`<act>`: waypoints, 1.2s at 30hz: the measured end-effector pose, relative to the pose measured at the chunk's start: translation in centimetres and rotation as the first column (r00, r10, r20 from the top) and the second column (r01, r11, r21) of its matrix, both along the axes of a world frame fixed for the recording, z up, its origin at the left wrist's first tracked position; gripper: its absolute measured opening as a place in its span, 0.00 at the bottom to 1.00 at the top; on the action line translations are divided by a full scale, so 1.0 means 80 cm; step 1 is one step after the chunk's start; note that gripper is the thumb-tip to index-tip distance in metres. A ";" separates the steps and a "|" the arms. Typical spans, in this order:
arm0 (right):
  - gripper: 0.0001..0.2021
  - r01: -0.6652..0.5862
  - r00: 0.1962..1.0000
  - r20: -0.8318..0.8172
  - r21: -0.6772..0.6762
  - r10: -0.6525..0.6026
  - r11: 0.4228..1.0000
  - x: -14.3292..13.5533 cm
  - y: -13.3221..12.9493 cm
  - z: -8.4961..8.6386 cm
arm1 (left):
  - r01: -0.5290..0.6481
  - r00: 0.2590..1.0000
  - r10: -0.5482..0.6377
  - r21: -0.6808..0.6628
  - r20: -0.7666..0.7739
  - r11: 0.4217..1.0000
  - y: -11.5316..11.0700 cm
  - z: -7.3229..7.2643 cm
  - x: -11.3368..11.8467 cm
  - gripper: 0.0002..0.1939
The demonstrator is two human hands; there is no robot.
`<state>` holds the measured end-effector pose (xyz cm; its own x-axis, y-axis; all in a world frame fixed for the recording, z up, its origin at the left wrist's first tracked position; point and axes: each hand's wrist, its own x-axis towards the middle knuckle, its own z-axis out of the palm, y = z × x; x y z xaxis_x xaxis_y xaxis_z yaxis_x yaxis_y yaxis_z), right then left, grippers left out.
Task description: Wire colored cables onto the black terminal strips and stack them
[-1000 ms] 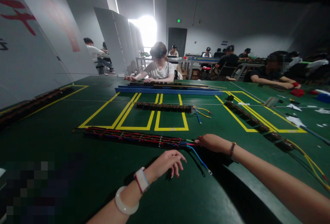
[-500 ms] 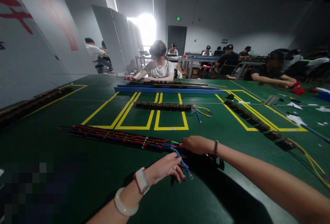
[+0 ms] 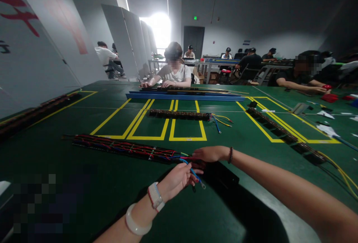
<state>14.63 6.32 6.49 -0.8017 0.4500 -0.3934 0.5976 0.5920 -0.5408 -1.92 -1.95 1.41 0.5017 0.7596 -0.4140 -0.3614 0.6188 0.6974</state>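
Note:
A long black strip point(image 3: 123, 148) laced with red and blue wires lies across the green table in front of me. Loose wires come out of its right end. My left hand point(image 3: 177, 180), wearing a watch and a white bangle, is closed with a blue cable point(image 3: 198, 177) between its fingers; the cable ends in a metal ring terminal. Over the strip's end, my right hand point(image 3: 211, 154) has its fingers closed around the red wire point(image 3: 187, 157) and others partly hidden by the hand. Beneath my right hand is a black piece point(image 3: 223, 176), partly in shadow.
Beyond lie a shorter wired strip point(image 3: 179, 114) and a blue rail point(image 3: 184, 96). Another strip point(image 3: 288, 135) with yellow cables is at right, one more point(image 3: 36, 107) at far left. A person point(image 3: 176, 71) sits opposite; another point(image 3: 304, 79) works at right among scraps.
My left hand has closed on the blue cable from a looser, spread pose. My right hand has shifted slightly left along the wires. The view has turned slightly.

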 end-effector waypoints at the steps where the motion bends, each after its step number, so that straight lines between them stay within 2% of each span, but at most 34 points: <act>1: 0.15 0.009 0.999 -0.036 -0.055 -0.011 0.998 0.003 0.006 -0.001 | 0.009 1.000 -0.009 -0.001 -0.002 1.000 0.000 0.001 0.000 0.06; 5: 0.11 0.063 0.996 -0.046 -0.278 -0.078 0.958 0.013 0.013 0.000 | 0.028 1.000 -0.028 -0.013 -0.001 1.000 0.001 0.003 -0.002 0.06; 7: 0.12 0.102 0.991 -0.047 -0.349 -0.126 0.931 0.016 0.008 0.001 | 0.020 1.000 -0.020 -0.022 0.005 1.000 0.000 0.002 -0.002 0.05; 12: 0.16 0.267 0.946 -0.070 -0.388 -0.317 0.882 0.022 -0.001 0.004 | 0.035 0.998 -0.034 -0.016 0.047 0.999 0.002 -0.003 -0.003 0.07; 15: 0.22 0.338 0.907 -0.080 -0.442 -0.412 0.831 0.025 0.000 0.008 | 0.064 0.996 -0.063 -0.005 0.067 0.998 0.005 -0.006 -0.003 0.10; 20: 0.22 0.240 0.937 -0.119 -0.461 -0.328 0.854 0.026 0.000 0.013 | 0.079 0.992 -0.075 -0.041 0.101 0.996 0.007 -0.008 -0.003 0.15; 24: 0.25 0.205 0.953 -0.085 -0.525 -0.291 0.826 0.023 -0.002 0.010 | 0.071 0.992 -0.064 -0.059 0.109 0.996 0.007 -0.007 -0.003 0.13; 26: 0.25 0.193 0.958 -0.092 -0.500 -0.273 0.844 0.020 -0.003 0.007 | 0.061 0.994 -0.054 -0.069 0.098 0.996 0.006 -0.007 -0.002 0.10; 31: 0.27 0.223 0.966 -0.074 -0.241 -0.247 0.945 0.010 -0.011 0.005 | 0.037 0.999 -0.037 -0.015 0.018 0.999 0.002 -0.005 -0.001 0.05; 36: 0.31 0.265 0.964 -0.010 -0.058 -0.266 0.962 0.002 -0.027 0.014 | 0.072 0.996 -0.072 0.007 -0.058 0.997 -0.001 -0.003 -0.001 0.05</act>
